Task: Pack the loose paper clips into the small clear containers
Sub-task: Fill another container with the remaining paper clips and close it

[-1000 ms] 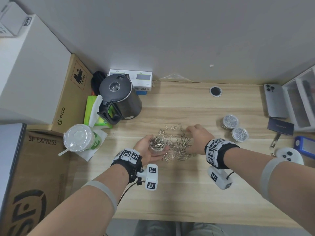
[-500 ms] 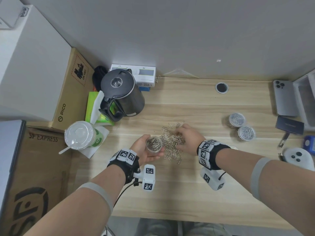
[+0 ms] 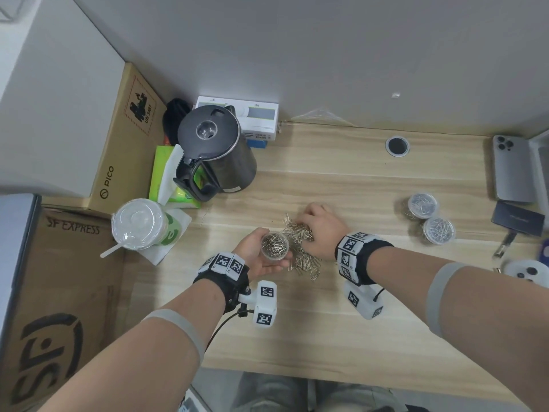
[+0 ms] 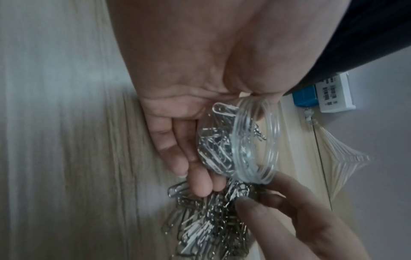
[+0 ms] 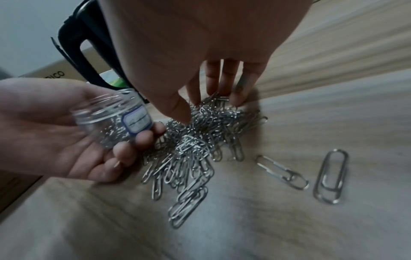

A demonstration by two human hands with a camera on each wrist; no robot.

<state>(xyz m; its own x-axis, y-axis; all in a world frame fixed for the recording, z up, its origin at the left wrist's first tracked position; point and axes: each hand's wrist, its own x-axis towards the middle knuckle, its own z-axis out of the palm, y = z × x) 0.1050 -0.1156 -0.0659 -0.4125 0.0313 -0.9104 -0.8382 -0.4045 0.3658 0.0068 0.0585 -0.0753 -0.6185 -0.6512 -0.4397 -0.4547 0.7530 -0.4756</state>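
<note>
Most clips (image 3: 300, 248) still lie loose: your right hand (image 3: 319, 231) has raked them leftward, fingers spread on the heap, to 3 o'clock of the jar (image 3: 274, 245) your left hand (image 3: 258, 254) cups.

Head view looks steeply down on the desk (image 3: 341, 185); both wrist views, close in, share the clip pile (image 5: 200, 140).

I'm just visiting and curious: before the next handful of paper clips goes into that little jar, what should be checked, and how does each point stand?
1. Jar held by left hand: ok.
2. Jar mouth open, no lid: ok.
3. Room left in jar: cannot tell.
4. Right hand on the clip pile: ok.
5. Clips firmly gripped: cannot tell.
6. Two stray clips gathered in: not ok.
</note>
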